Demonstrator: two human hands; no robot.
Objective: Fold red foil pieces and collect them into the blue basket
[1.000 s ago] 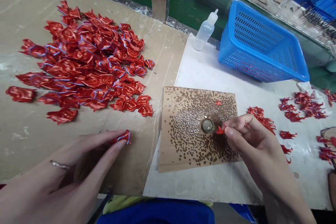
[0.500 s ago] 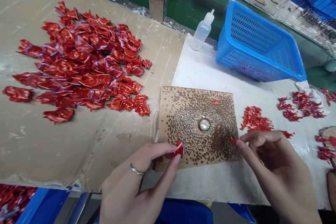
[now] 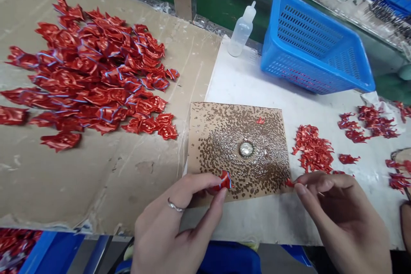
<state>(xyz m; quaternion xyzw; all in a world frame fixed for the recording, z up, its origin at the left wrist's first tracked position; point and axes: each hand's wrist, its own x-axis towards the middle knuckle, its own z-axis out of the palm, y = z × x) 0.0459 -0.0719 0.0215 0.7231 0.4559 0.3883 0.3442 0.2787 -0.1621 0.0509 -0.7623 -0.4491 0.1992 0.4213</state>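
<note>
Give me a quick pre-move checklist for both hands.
Left hand grip on red piece: ok, pinched between thumb and fingers.
Right hand grip on small red piece: ok, held at the fingertips by the card's edge.
Card free of strays: not ok, a stray piece lies near its top edge.
Round disc at card's centre: ok, unobstructed.
Speckled coating wet: cannot tell.
Bottle upright: ok.

The left hand [image 3: 170, 227] and the right hand [image 3: 342, 222] were both held out low in the view, well apart, and were turned in toward each other. On the left hand, the fingers [image 3: 205, 184] were bent and pinched together at the tips. On the right hand, the fingers [image 3: 316, 182] were pinched together too, and were gently curled.
</note>
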